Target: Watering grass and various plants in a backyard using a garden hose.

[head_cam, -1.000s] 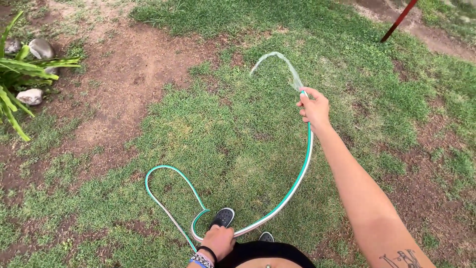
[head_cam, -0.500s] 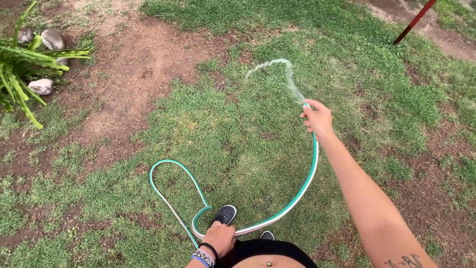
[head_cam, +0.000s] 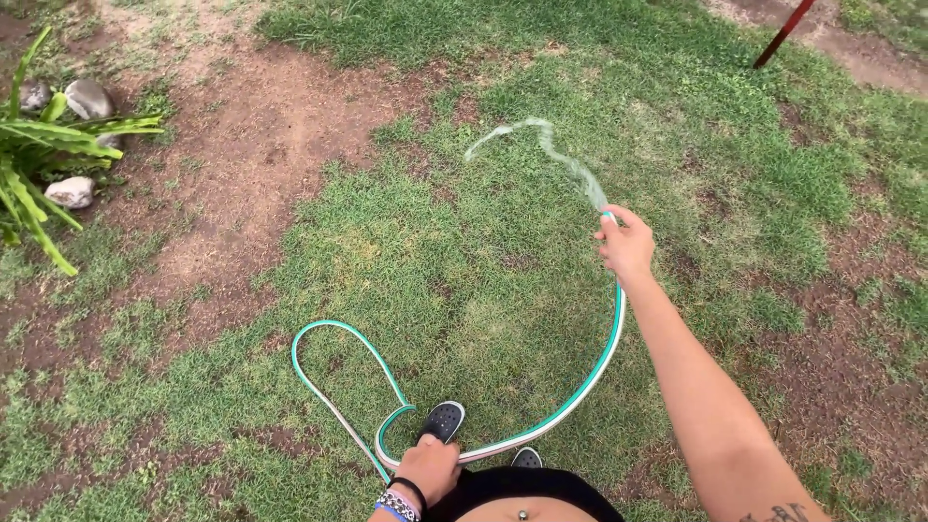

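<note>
Right hand (head_cam: 628, 246) gripped green hose (head_cam: 590, 382) end, spraying water (head_cam: 541, 145) onto grass (head_cam: 464, 271); left hand (head_cam: 430, 469) clamped the slack.

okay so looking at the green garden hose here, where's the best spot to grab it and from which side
Grip the green hose just behind its spraying tip, where the right hand holds it now, coming from the near side, behind the water stream. There it is thin, round and aimable. The left hand steadies the slack loop lower down.
</note>
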